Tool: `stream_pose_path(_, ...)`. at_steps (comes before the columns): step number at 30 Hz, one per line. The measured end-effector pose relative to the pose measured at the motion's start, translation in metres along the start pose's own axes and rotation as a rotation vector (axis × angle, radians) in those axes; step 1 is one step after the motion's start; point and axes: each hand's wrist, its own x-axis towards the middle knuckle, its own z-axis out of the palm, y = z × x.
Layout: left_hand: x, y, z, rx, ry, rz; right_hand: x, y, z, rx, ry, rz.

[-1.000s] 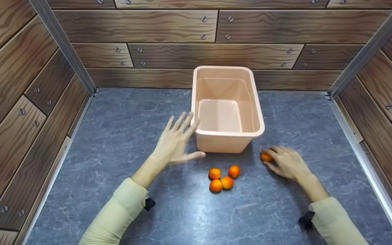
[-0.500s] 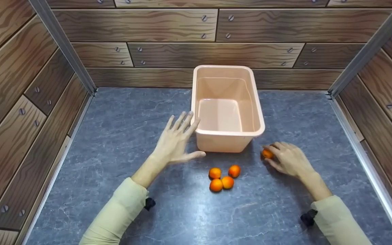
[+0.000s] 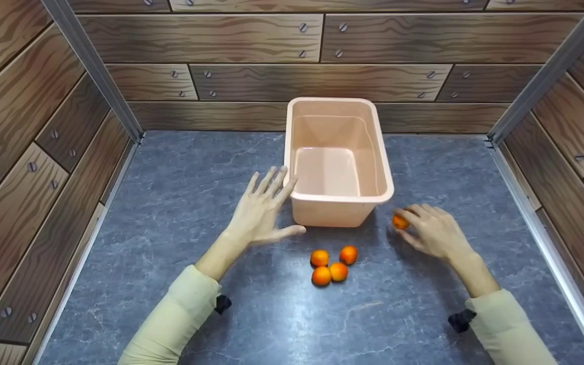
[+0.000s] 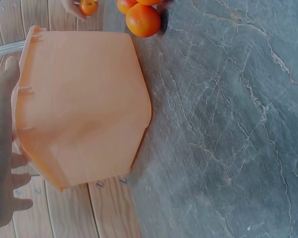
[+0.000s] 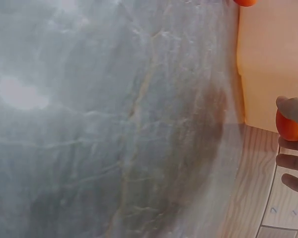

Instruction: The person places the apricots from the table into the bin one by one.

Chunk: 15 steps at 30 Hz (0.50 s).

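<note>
My right hand [image 3: 436, 230] pinches a small round orange fruit [image 3: 400, 222] between thumb and fingers, to the right of the bin's near corner. In the right wrist view that fruit [image 5: 287, 125] shows between the thumb and the fingers. A peach-coloured plastic bin [image 3: 332, 213] stands upright on the table, and nothing lies in it. My left hand [image 3: 259, 215] has its fingers straight and spread by the bin's left rim; whether they touch it is hard to tell. Several like fruits [image 3: 339, 272] lie grouped in front of the bin.
The grey marbled tabletop [image 3: 195, 167] is bounded by wood-patterned walls [image 3: 251, 83] at the back and both sides. Metal strips [image 3: 550, 243] run along the side edges. The bin stands near the back wall.
My right hand has shifted slightly away from me and to the right with the fruit, which seems to have risen. My left hand, the bin and the grouped fruits have stayed put.
</note>
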Motion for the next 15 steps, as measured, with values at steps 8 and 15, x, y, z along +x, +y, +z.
stream_pose_path(8, 0.000, 0.000, 0.000, 0.004, 0.024, 0.009, 0.008, 0.000, -0.011, 0.000, 0.014, -0.015)
stream_pose_path(15, -0.001, 0.000, 0.001, 0.013, 0.013, 0.007, 0.014, 0.002, -0.021, -0.029, 0.027, -0.013)
